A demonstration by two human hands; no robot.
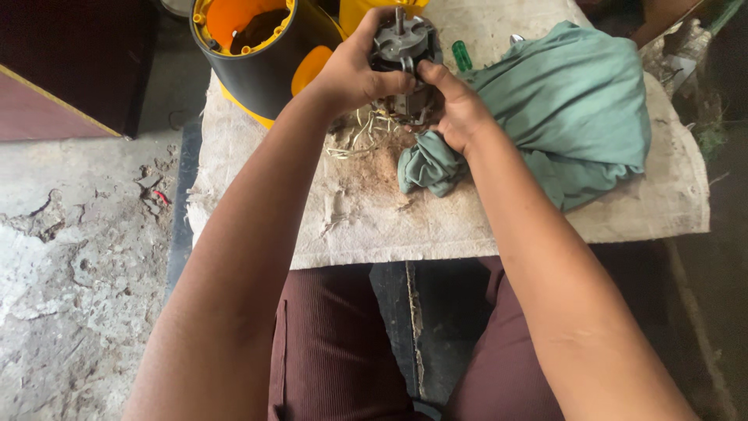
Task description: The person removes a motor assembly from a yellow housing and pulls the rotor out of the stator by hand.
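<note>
Coarse, stained sacking covered the low table in front of us, its near edge hanging just above our knees in dark red ribbed trousers. We held a small grey electric motor over the far middle of that cloth, its shaft pointing up. Our left hand was wrapped around its left side, thumb laid across the front, while our right hand gripped it from the right with the fingers curled under. Sawdust and pale straw-like fibres lay scattered on the sacking just below the motor. A crumpled green cloth was heaped to the right, one corner trailing under our right wrist. A black and yellow round housing stood at the far left corner, and a green screwdriver handle showed just beside the motor. Cracked, dusty concrete floor spread out to the left of the table.
</note>
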